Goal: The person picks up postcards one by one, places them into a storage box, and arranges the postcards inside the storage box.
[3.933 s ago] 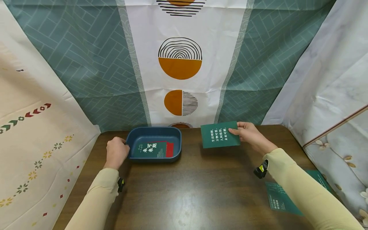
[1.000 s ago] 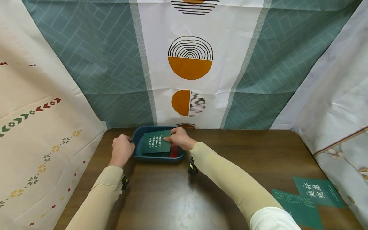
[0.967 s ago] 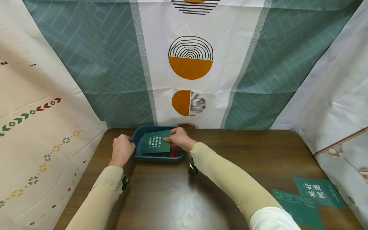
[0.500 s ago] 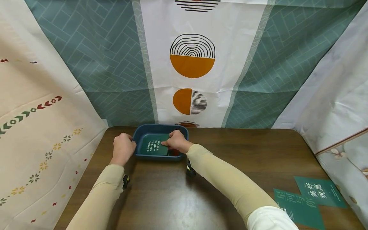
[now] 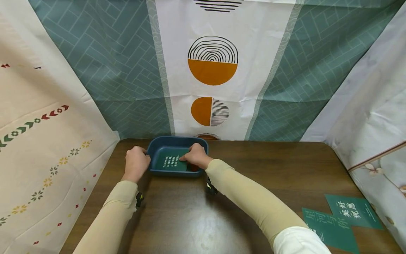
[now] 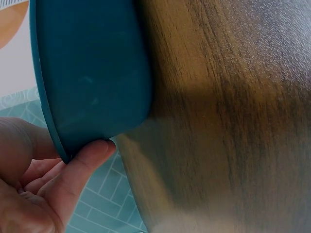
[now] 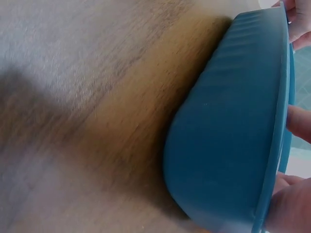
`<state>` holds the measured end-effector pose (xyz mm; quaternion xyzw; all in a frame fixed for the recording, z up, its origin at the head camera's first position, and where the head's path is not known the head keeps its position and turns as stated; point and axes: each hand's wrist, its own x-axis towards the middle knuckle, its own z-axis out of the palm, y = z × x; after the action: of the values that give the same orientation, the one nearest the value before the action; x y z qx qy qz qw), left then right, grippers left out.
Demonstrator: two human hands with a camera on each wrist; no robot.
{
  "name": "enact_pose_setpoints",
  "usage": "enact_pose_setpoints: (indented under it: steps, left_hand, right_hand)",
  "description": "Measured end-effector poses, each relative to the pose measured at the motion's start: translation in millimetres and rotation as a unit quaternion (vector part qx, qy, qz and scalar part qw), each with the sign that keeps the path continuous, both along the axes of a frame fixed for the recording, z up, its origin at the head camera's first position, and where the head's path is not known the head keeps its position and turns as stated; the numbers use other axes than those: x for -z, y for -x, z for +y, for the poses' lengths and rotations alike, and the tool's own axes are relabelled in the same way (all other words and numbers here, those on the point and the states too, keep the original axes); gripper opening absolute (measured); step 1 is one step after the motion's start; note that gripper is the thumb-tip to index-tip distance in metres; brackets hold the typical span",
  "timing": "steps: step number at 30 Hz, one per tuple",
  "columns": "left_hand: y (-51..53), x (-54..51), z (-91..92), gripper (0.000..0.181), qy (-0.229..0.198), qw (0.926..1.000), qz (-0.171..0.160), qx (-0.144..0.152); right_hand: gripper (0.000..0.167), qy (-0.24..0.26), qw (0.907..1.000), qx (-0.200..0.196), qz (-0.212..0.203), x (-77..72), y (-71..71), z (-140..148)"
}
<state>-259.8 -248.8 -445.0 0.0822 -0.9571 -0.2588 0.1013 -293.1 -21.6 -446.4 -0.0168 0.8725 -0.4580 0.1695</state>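
Note:
A dark blue tray stands at the back of the table, left of centre. My left hand grips its left end; in the left wrist view the thumb presses the outer wall below the rim. Inside the tray lies a green card with white lettering. My right hand reaches in over the right end, its thumb on the card's right part and the other fingers mostly hidden. Something red shows below that hand. In the right wrist view the tray's outer wall hides the card.
Two more green cards, one partly overlapping the other, lie at the table's right front. Patterned cloth hangs behind the brown wooden table, and further cloths rise at both sides.
The right hand has brought the green card leftward from right of the tray and lowered it inside, over another card. In the last half second it shifts only slightly. The left hand keeps its grip.

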Motion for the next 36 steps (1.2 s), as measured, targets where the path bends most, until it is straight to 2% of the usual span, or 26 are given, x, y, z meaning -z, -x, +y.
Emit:
enact_pose_setpoints:
  steps: [6, 9, 10, 13, 18, 23, 28, 36]
  left_hand:
    - [0.2, -0.8, 1.5, 0.026, -0.002, 1.0, -0.002, 0.0]
    - [0.0, -0.3, 1.0, 0.027, -0.002, 1.0, -0.008, -0.001]
    - [-0.3, -0.2, 0.8, 0.027, -0.002, 0.9999, -0.01, -0.002]
    - [-1.3, 0.1, 0.6, 0.027, -0.002, 0.9999, -0.013, -0.001]
    - [-1.8, 0.6, 0.3, 0.027, -0.005, 0.9999, -0.016, -0.003]
    - [-2.5, -0.4, 0.5, 0.027, -0.006, 0.9998, -0.018, 0.0]
    - [-2.8, 2.1, -0.9, 0.027, -0.004, 0.9998, -0.02, 0.001]
    - [-2.8, 5.6, -1.4, 0.026, -0.002, 0.9998, -0.022, -0.001]
  right_hand:
    - [0.056, -0.072, 0.9958, -0.009, 0.056, -4.5, -0.4, 4.1]
    - [0.027, -0.083, 0.9934, -0.022, 0.076, -11.0, -4.7, 9.0]
    - [0.03, -0.085, 0.9928, -0.028, 0.079, -13.7, -6.2, 11.1]
    - [0.062, -0.076, 0.9918, -0.04, 0.095, -21.6, -9.7, 19.4]
    - [0.056, -0.052, 0.9889, -0.047, 0.131, -32.9, -11.5, 42.6]
    - [0.053, -0.063, 0.9834, -0.039, 0.166, -40.6, -15.8, 77.6]
    - [0.052, -0.102, 0.976, -0.015, 0.192, -40.4, -32.0, 117.2]
    - [0.048, -0.167, 0.9716, 0.004, 0.168, -24.1, -75.2, 189.8]
